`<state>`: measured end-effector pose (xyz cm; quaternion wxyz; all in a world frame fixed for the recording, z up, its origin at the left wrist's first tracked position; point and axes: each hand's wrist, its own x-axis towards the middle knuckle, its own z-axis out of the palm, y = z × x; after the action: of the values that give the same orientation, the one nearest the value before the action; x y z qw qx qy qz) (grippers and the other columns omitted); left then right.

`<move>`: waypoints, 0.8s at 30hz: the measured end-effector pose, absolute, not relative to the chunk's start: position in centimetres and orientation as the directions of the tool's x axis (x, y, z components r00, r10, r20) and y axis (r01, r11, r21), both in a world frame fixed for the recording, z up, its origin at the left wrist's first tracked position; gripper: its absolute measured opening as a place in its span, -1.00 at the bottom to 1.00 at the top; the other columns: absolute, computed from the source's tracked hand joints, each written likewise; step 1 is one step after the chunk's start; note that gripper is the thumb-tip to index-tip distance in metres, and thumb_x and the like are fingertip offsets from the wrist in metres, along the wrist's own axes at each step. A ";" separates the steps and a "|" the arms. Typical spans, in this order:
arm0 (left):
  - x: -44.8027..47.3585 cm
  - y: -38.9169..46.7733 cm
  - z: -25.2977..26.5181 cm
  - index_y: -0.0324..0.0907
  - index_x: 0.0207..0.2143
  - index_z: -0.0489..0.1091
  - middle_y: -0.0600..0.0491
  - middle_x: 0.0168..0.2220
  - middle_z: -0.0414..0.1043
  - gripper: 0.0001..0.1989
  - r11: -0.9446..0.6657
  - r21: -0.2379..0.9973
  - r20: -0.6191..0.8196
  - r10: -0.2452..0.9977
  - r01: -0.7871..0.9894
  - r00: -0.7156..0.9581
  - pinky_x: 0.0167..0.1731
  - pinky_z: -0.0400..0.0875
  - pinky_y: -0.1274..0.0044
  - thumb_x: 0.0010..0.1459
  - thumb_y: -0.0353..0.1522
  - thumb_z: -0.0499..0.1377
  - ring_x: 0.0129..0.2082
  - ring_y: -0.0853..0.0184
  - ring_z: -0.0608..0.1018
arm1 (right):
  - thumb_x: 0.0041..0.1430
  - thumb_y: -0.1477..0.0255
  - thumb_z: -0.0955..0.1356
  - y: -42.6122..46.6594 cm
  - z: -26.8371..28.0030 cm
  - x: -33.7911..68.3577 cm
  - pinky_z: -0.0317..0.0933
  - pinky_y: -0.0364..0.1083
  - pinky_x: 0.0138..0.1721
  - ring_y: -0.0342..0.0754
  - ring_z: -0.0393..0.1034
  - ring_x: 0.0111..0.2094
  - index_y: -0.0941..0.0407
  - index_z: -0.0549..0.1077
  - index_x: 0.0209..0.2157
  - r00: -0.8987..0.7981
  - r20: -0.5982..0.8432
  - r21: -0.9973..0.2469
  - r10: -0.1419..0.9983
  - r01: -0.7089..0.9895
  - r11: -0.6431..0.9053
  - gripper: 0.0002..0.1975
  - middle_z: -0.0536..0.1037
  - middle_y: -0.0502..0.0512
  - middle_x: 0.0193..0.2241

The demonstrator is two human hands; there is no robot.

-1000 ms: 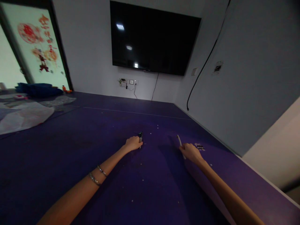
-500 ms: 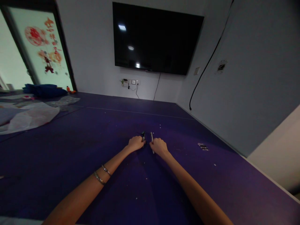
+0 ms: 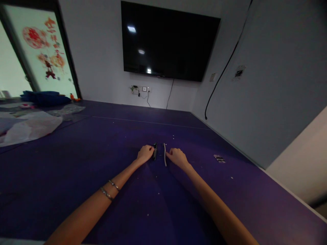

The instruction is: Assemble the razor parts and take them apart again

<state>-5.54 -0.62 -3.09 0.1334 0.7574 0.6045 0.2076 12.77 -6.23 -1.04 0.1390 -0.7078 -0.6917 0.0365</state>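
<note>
Take the clock as centred between the hands, with 12 o'clock toward the wall screen. The left forearm, with two silver bracelets (image 3: pixel 106 194) on it, comes in from 8 o'clock, the right forearm (image 3: pixel 217 206) from 4 o'clock, both over a purple surface (image 3: pixel 127 214).

The right hand (image 3: pixel 178 157) has its fingers drawn in narrow, their tips at the 3 o'clock side of a slim pale stick (image 3: pixel 165 158); whether they pinch it or merely meet its edge I cannot tell. The stick's long axis runs almost along 12–6, the far end tipping slightly toward 11.

The left hand (image 3: pixel 145 153) is bunched at the 9 o'clock side of a slim dark object (image 3: pixel 154 153), thumb at its upper part; how firmly it grips is unclear. This object also lies close to 12–6, its far end leaning a touch toward 1. The two stand side by side, near but apart, roughly parallel.

At 3 o'clock is a dark-and-pale patch (image 3: pixel 219 158) on the surface. Between 9 and 10 spreads whitish plastic sheeting (image 3: pixel 33 127); beyond it, toward 10, sits a blue fabric bundle (image 3: pixel 46 98). Farthest, at 12, a black television (image 3: pixel 168 41) hangs on the wall.
</note>
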 end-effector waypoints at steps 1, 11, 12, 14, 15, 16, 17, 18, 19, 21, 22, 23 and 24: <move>-5.6 -0.5 -3.2 -0.24 -0.45 0.44 -0.04 -0.39 0.47 -0.59 -0.238 0.460 0.172 0.969 0.856 0.178 -0.47 0.17 0.61 0.20 -0.27 -0.14 -0.40 0.36 0.47 | 0.14 0.16 0.20 -6.3 -0.8 14.0 0.22 -0.10 -0.30 0.01 0.44 -0.28 0.14 0.50 -0.34 0.031 0.144 -0.273 0.989 0.962 0.010 -0.62 0.54 0.18 -0.35; -6.2 0.2 -4.5 -0.22 -0.68 0.23 0.14 -0.67 0.16 -0.61 -0.338 0.608 0.377 0.919 0.718 0.114 -0.57 0.00 0.60 0.11 -0.24 -0.12 -0.59 0.45 0.27 | -0.03 0.41 0.34 -8.5 0.0 33.0 0.20 -0.17 -0.18 -0.04 0.39 -0.20 0.24 0.44 -0.11 0.025 0.216 -0.305 0.976 0.951 0.043 -0.61 0.48 0.23 -0.13; -6.2 0.2 -4.5 -0.21 -0.69 0.22 0.14 -0.67 0.15 -0.61 -0.336 0.616 0.372 0.921 0.712 0.112 -0.57 -0.01 0.60 0.10 -0.24 -0.12 -0.60 0.44 0.26 | -0.05 0.45 0.34 -8.8 0.0 34.8 0.21 -0.16 -0.18 -0.03 0.40 -0.20 0.23 0.43 -0.09 0.040 0.174 -0.278 0.984 0.961 0.010 -0.58 0.48 0.23 -0.12; -6.2 0.1 -4.3 -0.20 -0.69 0.21 0.14 -0.68 0.16 -0.62 -0.330 0.633 0.356 0.927 0.701 0.115 -0.57 0.00 0.60 0.09 -0.24 -0.11 -0.60 0.44 0.26 | -0.08 0.53 0.32 -9.2 0.0 37.7 0.19 -0.15 -0.14 0.00 0.39 -0.16 0.24 0.43 -0.09 0.073 0.101 -0.209 0.992 0.977 -0.050 -0.57 0.49 0.24 -0.14; -6.2 0.1 -4.3 -0.20 -0.69 0.20 0.14 -0.68 0.16 -0.63 -0.330 0.640 0.351 0.929 0.694 0.118 -0.57 0.00 0.60 0.08 -0.24 -0.11 -0.60 0.44 0.26 | -0.09 0.55 0.31 -9.4 0.1 38.9 0.19 -0.13 -0.12 0.02 0.38 -0.14 0.23 0.44 -0.09 0.067 0.060 -0.177 0.996 0.983 -0.056 -0.57 0.49 0.23 -0.14; -6.2 0.1 -4.3 -0.20 -0.69 0.20 0.14 -0.69 0.15 -0.63 -0.335 0.643 0.351 0.928 0.688 0.123 -0.56 0.00 0.59 0.08 -0.23 -0.11 -0.61 0.44 0.27 | -0.10 0.55 0.31 -9.5 0.2 39.8 0.18 -0.12 -0.09 0.04 0.37 -0.11 0.22 0.44 -0.09 0.057 0.031 -0.144 0.998 0.988 -0.052 -0.56 0.49 0.22 -0.13; -6.2 0.1 -4.3 -0.20 -0.69 0.19 0.14 -0.69 0.15 -0.63 -0.342 0.644 0.356 0.926 0.684 0.128 -0.56 0.00 0.59 0.08 -0.23 -0.11 -0.61 0.43 0.27 | -0.11 0.55 0.31 -9.5 0.2 40.5 0.16 -0.10 -0.06 0.06 0.35 -0.07 0.21 0.43 -0.08 0.041 0.009 -0.114 0.999 0.993 -0.040 -0.55 0.49 0.23 -0.11; -6.3 0.1 -4.4 -0.20 -0.69 0.19 0.14 -0.69 0.15 -0.63 -0.351 0.643 0.363 0.922 0.681 0.132 -0.56 -0.01 0.59 0.08 -0.22 -0.11 -0.61 0.43 0.28 | -0.12 0.55 0.31 -9.4 0.2 41.0 0.15 -0.09 -0.03 0.08 0.33 -0.04 0.21 0.43 -0.07 0.027 -0.003 -0.087 1.000 0.996 -0.028 -0.53 0.47 0.24 -0.09; -6.3 0.2 -4.5 -0.20 -0.69 0.19 0.14 -0.70 0.15 -0.63 -0.361 0.640 0.373 0.918 0.678 0.136 -0.56 -0.01 0.58 0.08 -0.22 -0.11 -0.61 0.42 0.28 | -0.13 0.55 0.32 -9.3 0.2 41.4 0.13 -0.09 -0.01 0.09 0.31 -0.02 0.22 0.42 -0.06 0.016 -0.009 -0.066 1.000 0.998 -0.017 -0.51 0.45 0.26 -0.06; -6.4 0.3 -4.6 -0.20 -0.69 0.18 0.14 -0.71 0.15 -0.62 -0.387 0.636 0.400 0.905 0.668 0.144 -0.56 -0.01 0.58 0.08 -0.21 -0.11 -0.62 0.42 0.28 | -0.16 0.55 0.33 -8.8 0.1 41.8 0.12 -0.09 0.01 0.10 0.29 0.01 0.23 0.41 -0.04 0.002 -0.017 -0.040 1.000 0.999 -0.002 -0.48 0.43 0.29 -0.03; -6.4 0.3 -4.6 -0.20 -0.70 0.18 0.14 -0.71 0.14 -0.62 -0.399 0.636 0.413 0.899 0.660 0.145 -0.56 -0.01 0.58 0.07 -0.21 -0.11 -0.63 0.42 0.28 | -0.17 0.56 0.33 -8.4 0.0 41.9 0.13 -0.10 0.01 0.10 0.30 0.00 0.23 0.41 -0.04 0.001 -0.021 -0.036 1.000 0.999 -0.001 -0.47 0.43 0.28 -0.03; -6.4 0.3 -4.6 -0.20 -0.70 0.18 0.14 -0.71 0.14 -0.62 -0.409 0.639 0.425 0.893 0.652 0.145 -0.56 -0.02 0.58 0.07 -0.21 -0.11 -0.63 0.42 0.27 | -0.18 0.57 0.33 -8.1 -0.1 42.0 0.15 -0.10 0.00 0.10 0.31 -0.01 0.21 0.42 -0.04 0.001 -0.028 -0.034 1.000 0.999 -0.002 -0.46 0.44 0.27 -0.04; -6.4 0.3 -4.6 -0.20 -0.70 0.18 0.14 -0.71 0.14 -0.62 -0.416 0.641 0.435 0.889 0.645 0.140 -0.56 -0.02 0.58 0.07 -0.21 -0.11 -0.63 0.42 0.27 | -0.19 0.57 0.33 -7.7 -0.3 42.0 0.17 -0.10 -0.02 0.09 0.33 -0.03 0.18 0.43 -0.05 -0.001 -0.037 -0.033 0.999 0.999 0.000 -0.46 0.45 0.25 -0.05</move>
<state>-6.41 0.29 -4.63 0.1524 0.7396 0.5186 0.4010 42.00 -7.75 -0.27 -0.0015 -0.7066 -0.7072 0.0245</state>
